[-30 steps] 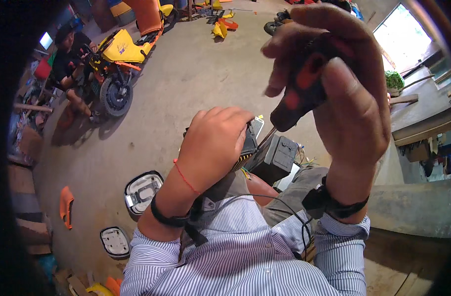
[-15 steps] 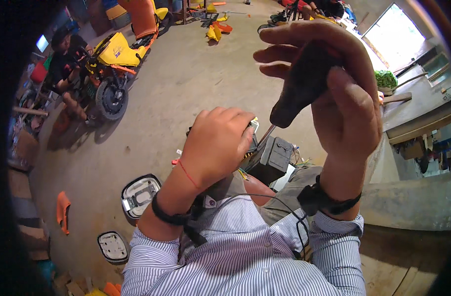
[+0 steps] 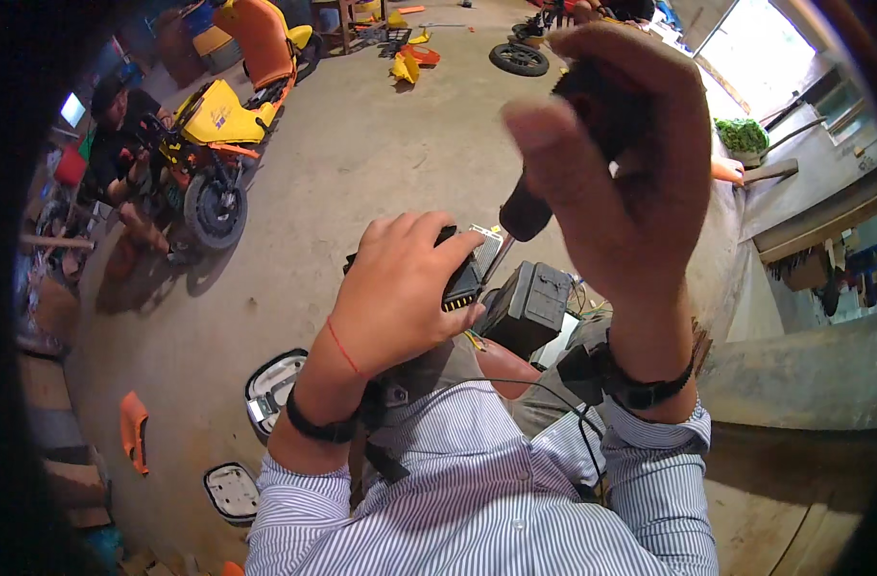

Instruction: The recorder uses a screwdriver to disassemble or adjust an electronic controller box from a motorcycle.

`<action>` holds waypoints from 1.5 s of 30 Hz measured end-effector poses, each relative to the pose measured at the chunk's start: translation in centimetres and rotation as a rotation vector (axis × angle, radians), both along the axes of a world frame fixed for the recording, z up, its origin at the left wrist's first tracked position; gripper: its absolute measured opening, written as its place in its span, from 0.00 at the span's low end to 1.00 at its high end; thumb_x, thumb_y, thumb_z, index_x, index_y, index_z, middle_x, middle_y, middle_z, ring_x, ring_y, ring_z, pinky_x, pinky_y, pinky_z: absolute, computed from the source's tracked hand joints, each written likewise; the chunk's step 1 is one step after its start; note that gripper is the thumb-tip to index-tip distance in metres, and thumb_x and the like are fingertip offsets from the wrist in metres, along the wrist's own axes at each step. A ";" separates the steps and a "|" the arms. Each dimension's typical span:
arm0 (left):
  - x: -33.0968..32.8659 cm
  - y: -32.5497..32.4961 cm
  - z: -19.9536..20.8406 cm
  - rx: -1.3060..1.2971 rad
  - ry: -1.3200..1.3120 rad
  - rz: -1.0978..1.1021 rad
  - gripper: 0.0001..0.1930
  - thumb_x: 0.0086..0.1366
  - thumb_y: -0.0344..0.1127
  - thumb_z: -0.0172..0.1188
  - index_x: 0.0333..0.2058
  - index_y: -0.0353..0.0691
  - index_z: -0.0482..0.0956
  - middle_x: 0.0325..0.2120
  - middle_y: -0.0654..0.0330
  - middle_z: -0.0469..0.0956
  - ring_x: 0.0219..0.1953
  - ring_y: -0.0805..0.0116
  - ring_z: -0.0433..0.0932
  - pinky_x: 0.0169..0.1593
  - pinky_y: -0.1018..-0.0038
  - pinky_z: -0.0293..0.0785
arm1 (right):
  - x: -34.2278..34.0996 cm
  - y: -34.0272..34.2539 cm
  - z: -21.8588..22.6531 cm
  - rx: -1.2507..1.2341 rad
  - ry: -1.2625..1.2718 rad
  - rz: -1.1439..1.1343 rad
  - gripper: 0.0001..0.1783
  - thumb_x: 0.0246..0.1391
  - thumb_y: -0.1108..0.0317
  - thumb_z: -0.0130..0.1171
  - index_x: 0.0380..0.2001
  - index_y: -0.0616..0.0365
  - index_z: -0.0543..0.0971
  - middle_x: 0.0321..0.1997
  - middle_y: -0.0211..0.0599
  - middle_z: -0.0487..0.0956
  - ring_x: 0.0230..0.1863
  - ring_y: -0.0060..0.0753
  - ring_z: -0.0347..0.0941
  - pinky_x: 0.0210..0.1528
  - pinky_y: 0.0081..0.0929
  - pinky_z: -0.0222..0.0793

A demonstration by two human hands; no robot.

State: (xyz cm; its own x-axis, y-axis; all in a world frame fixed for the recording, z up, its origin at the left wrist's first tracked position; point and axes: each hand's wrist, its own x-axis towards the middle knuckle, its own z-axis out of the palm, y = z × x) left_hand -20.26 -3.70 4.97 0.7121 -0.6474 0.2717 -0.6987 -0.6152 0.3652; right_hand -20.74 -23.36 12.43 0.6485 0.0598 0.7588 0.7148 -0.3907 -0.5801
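My right hand (image 3: 630,163) is raised, its fingers curled round the black handle of a screwdriver (image 3: 528,206). The screwdriver's thin metal shaft slants down to a black electronic module (image 3: 472,278); the tip's exact contact point is too small to tell. My left hand (image 3: 400,283) grips this module from the left, with its thumb near the lower edge. The module has a silver ribbed part and a row of yellowish terminals, and my left hand covers much of it. Just right of it, by my legs, is a black box (image 3: 529,305) with loose wires behind it.
White-and-black shell parts (image 3: 232,490) and an orange panel (image 3: 134,432) lie on the floor at left. A person (image 3: 121,144) sits beside a yellow-orange motorbike (image 3: 222,120) at the far left. A loose wheel (image 3: 519,60) lies ahead, and a concrete ledge (image 3: 793,384) runs along the right.
My right hand has turned and moved slightly left and down with the screwdriver, its thumb swung across. My left hand has shifted a little left, showing more of the module.
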 end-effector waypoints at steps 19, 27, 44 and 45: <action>0.0 -1.1 -0.3 -0.002 -0.023 0.028 0.24 0.51 0.45 0.73 0.46 0.45 0.82 0.46 0.56 0.75 0.52 0.53 0.73 0.55 0.59 0.65 | -1.3 1.2 1.9 0.246 0.121 0.222 0.22 0.63 0.69 0.62 0.58 0.63 0.72 0.41 0.38 0.79 0.33 0.18 0.74 0.37 0.17 0.71; -0.2 -1.2 -0.5 0.024 -0.021 0.040 0.25 0.50 0.45 0.73 0.47 0.45 0.81 0.46 0.56 0.75 0.53 0.53 0.73 0.55 0.60 0.65 | 0.4 0.8 0.9 0.115 0.008 0.333 0.22 0.67 0.67 0.56 0.61 0.62 0.70 0.51 0.47 0.79 0.39 0.23 0.76 0.44 0.22 0.73; 0.3 -0.6 -1.2 -0.030 -0.040 0.065 0.26 0.50 0.45 0.73 0.49 0.48 0.83 0.45 0.55 0.76 0.50 0.53 0.74 0.55 0.60 0.67 | -0.4 -1.1 1.8 0.021 0.108 0.337 0.30 0.63 0.70 0.56 0.66 0.64 0.64 0.56 0.55 0.77 0.47 0.34 0.79 0.52 0.31 0.75; 0.4 -0.4 -1.4 -0.028 -0.045 0.074 0.26 0.50 0.45 0.73 0.49 0.48 0.83 0.45 0.55 0.76 0.50 0.53 0.74 0.55 0.60 0.67 | -0.2 -0.4 1.6 0.068 0.108 0.349 0.30 0.63 0.71 0.56 0.67 0.64 0.64 0.57 0.55 0.77 0.47 0.34 0.79 0.52 0.31 0.75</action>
State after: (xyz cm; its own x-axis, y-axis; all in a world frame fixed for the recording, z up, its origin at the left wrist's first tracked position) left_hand -19.82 -4.07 3.61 0.7444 -0.5849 0.3222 -0.6677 -0.6558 0.3522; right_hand -20.95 -23.76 14.03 0.6749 0.2433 0.6967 0.7311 -0.0922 -0.6760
